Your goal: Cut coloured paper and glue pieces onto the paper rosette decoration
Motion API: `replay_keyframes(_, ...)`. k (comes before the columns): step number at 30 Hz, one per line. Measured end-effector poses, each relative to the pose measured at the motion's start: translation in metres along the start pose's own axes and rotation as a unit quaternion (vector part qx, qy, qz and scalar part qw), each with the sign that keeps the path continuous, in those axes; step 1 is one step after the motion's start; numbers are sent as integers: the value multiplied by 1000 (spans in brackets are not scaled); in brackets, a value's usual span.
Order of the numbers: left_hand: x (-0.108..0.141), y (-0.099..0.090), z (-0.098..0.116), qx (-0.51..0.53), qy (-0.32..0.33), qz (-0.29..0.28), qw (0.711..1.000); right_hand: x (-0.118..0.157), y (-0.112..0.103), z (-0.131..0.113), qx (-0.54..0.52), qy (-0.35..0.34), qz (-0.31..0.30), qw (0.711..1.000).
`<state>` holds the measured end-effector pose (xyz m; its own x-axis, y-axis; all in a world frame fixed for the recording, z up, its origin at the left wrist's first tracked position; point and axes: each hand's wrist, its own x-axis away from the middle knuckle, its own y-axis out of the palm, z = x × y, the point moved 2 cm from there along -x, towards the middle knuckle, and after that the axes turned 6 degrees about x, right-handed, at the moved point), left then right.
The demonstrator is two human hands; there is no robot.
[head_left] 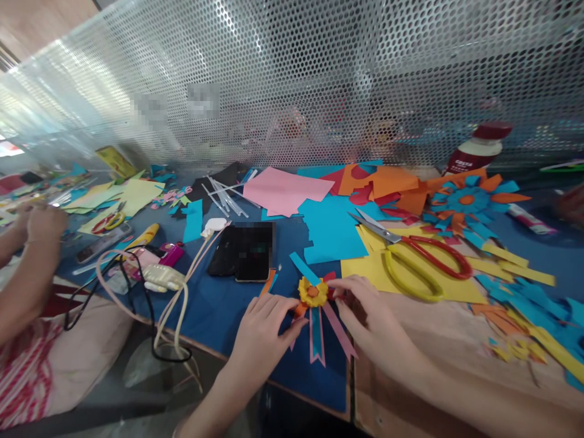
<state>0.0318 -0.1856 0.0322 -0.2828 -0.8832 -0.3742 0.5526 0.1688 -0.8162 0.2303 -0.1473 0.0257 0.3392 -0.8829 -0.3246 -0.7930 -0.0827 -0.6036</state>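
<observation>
A yellow paper flower (312, 292) with an orange centre lies at the table's near edge, with pink and blue ribbon strips (316, 340) hanging below it. My left hand (269, 322) pinches its left side, at an orange paper piece. On the right, my right hand (367, 307) has its fingertips closed on a red paper piece beside the flower. A short blue strip (305, 269) sticks out above the yellow petals. Large scissors (410, 255) with one red and one yellow handle lie open on yellow paper (365, 277), behind my right hand.
Two dark phones (244, 250) lie behind my left hand, with cables (182, 304) to their left. Pink paper (285, 191), blue paper (335, 231), a blue-orange paper flower (466, 199) and a bottle (477, 149) stand or lie farther back. Another person's arm (43, 249) is at left.
</observation>
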Motion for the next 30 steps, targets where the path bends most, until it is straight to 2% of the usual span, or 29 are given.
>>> replay_keyframes(10, -2, 2, 2, 20, 22, 14, 999, -1, 1, -1, 6, -2, 0, 1000)
replay_keyframes(20, 5, -8, -10, -16, 4, -8, 1000, -1, -2, -7, 11, -23, 0, 1000)
replay_keyframes(27, 5, -6, -18, -30, 16, -26, 999, -1, -3, -5, -6, 2, -11, 1000)
replay_keyframes(30, 5, -5, -18, -31, 15, -34, 999, 0, -6, -10, 18, -21, 1, 1000)
